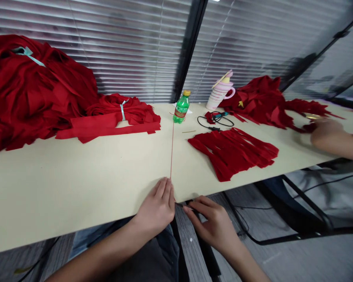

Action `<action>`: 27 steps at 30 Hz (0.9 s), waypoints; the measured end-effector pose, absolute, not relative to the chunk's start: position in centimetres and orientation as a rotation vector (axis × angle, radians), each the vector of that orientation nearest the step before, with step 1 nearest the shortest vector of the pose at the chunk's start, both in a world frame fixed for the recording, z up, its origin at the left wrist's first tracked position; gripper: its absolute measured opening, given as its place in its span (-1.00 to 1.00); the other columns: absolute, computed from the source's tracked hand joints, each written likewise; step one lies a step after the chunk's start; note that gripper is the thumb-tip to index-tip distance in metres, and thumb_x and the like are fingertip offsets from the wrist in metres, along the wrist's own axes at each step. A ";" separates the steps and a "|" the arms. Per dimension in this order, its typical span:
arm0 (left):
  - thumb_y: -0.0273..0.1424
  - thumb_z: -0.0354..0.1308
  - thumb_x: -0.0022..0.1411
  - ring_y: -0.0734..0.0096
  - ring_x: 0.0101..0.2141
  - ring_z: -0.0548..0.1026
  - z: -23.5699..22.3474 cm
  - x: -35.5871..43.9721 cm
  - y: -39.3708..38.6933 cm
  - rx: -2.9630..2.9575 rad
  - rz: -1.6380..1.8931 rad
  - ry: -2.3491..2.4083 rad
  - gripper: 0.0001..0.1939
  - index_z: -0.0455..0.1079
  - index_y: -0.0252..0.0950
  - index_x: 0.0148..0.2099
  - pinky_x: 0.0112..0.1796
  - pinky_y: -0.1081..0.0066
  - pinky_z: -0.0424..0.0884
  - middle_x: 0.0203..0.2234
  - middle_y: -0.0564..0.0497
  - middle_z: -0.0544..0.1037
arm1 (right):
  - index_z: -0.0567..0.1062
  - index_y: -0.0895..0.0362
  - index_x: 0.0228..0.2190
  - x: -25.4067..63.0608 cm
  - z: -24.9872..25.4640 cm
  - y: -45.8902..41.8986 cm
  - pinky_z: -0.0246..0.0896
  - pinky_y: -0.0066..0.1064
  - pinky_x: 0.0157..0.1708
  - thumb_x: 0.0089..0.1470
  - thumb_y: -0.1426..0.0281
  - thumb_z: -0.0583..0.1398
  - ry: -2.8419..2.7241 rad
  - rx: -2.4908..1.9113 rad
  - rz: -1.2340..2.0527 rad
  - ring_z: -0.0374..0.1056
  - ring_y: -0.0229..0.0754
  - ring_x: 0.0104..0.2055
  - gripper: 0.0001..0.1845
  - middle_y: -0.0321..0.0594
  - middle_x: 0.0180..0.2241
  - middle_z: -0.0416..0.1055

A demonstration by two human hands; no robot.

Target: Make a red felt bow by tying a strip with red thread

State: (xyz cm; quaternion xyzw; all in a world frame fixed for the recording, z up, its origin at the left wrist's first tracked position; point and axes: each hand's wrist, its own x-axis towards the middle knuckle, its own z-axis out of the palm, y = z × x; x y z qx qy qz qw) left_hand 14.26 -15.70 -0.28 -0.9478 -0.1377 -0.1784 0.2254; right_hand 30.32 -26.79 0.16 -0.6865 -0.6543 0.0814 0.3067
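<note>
A thin red cord (172, 152) runs taut across the pale table (106, 176) from a green plastic bottle (182, 105) with a yellow cap, where red cord is wound round the middle. At the front edge, my left hand (158, 204) is closed on the cord's near end, its fingers together and resting on the table. Just to the right, my right hand (214, 219) grips a slim dark tool (180, 205) beyond the edge. The tool's tip is beside the left hand, close to a short bit of cord. Its exact kind is hard to make out.
Red cloth (41, 90) is heaped at left, beside a tied red bundle (126, 111). Red strips (235, 150), a black cable (206, 124) and a pink-white cup (219, 96) lie or stand right. Another person's hand (328, 133) works at far right, above a chair (297, 211).
</note>
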 end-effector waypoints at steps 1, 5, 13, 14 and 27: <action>-0.35 0.14 0.21 0.10 0.03 0.40 -0.3 14.3 -15.7 -2.612 -0.494 -0.378 -0.59 0.36 -0.59 0.01 0.01 0.19 0.35 -0.03 -0.33 0.46 | 0.51 0.11 -0.41 30.4 0.2 -26.9 0.19 -0.47 -0.44 0.17 0.30 0.12 -1.733 -1.823 0.219 0.31 -0.27 -0.47 -0.78 -0.23 -0.47 0.34; -0.32 0.17 0.19 0.12 0.03 0.41 -0.3 14.2 -15.7 -2.607 -0.492 -0.389 -0.57 0.36 -0.57 0.00 0.00 0.19 0.36 -0.03 -0.32 0.46 | 0.49 0.11 -0.46 30.4 0.2 -27.0 0.17 -0.46 -0.46 0.17 0.29 0.12 -1.743 -1.852 0.220 0.30 -0.27 -0.48 -0.76 -0.24 -0.49 0.32; -0.32 0.16 0.20 0.12 0.03 0.41 -0.4 14.2 -15.8 -2.609 -0.494 -0.400 -0.58 0.37 -0.56 0.00 0.00 0.18 0.36 -0.03 -0.31 0.46 | 0.49 0.11 -0.45 30.4 0.5 -26.9 0.18 -0.45 -0.45 0.18 0.29 0.11 -1.747 -1.859 0.233 0.30 -0.26 -0.48 -0.75 -0.24 -0.49 0.32; -0.32 0.15 0.21 0.11 0.03 0.41 -0.4 14.2 -15.8 -2.609 -0.496 -0.399 -0.58 0.37 -0.56 0.00 0.00 0.18 0.37 -0.03 -0.31 0.46 | 0.49 0.11 -0.45 30.4 0.5 -26.9 0.18 -0.45 -0.45 0.18 0.29 0.10 -1.747 -1.859 0.231 0.30 -0.26 -0.48 -0.75 -0.23 -0.49 0.32; -0.34 0.15 0.21 0.12 0.03 0.41 -0.3 14.3 -15.8 -2.609 -0.500 -0.393 -0.59 0.37 -0.57 0.00 0.00 0.20 0.37 -0.03 -0.32 0.46 | 0.48 0.10 -0.46 30.4 0.3 -26.8 0.16 -0.44 -0.45 0.18 0.29 0.11 -1.754 -1.869 0.243 0.30 -0.26 -0.47 -0.75 -0.24 -0.49 0.33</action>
